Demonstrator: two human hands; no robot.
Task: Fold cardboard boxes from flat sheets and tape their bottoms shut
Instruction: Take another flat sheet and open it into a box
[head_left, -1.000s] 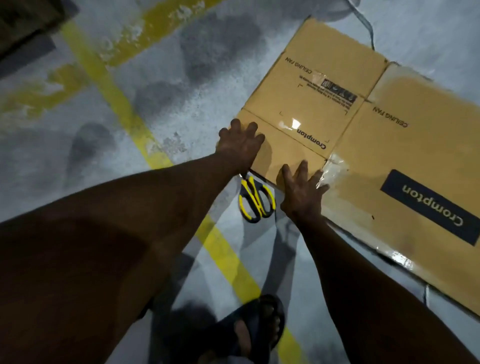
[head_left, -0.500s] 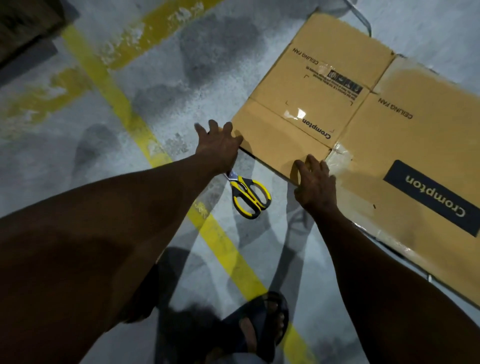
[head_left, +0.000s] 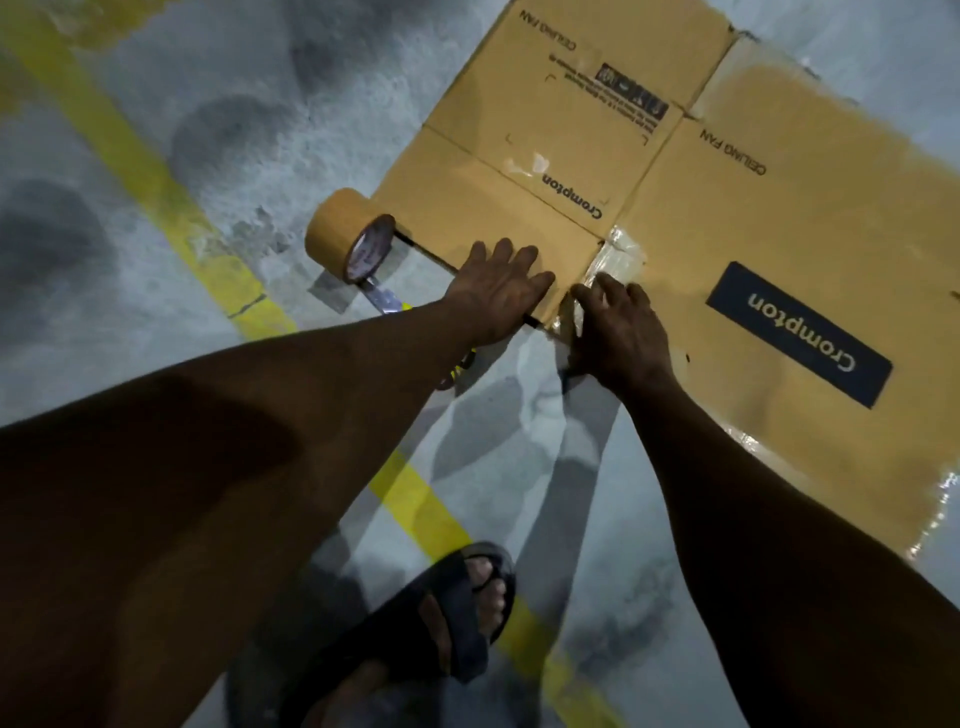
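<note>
A grey concrete floor (head_left: 291, 156) fills the frame, mottled with dark damp-looking patches (head_left: 47, 234) at the left and upper middle. A worn yellow line (head_left: 150, 176) runs diagonally from upper left to lower middle. A dark sandal (head_left: 452, 613) with bare toes (head_left: 488, 587) stands bottom centre

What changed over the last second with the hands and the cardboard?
The left hand moved off the flap's outer corner and now presses flat on the cardboard sheet beside the right hand, whose curled fingers grip the edge at the taped seam. A tape roll now shows by that corner. The scissors stay on the floor; the sheet stays flat.
</note>
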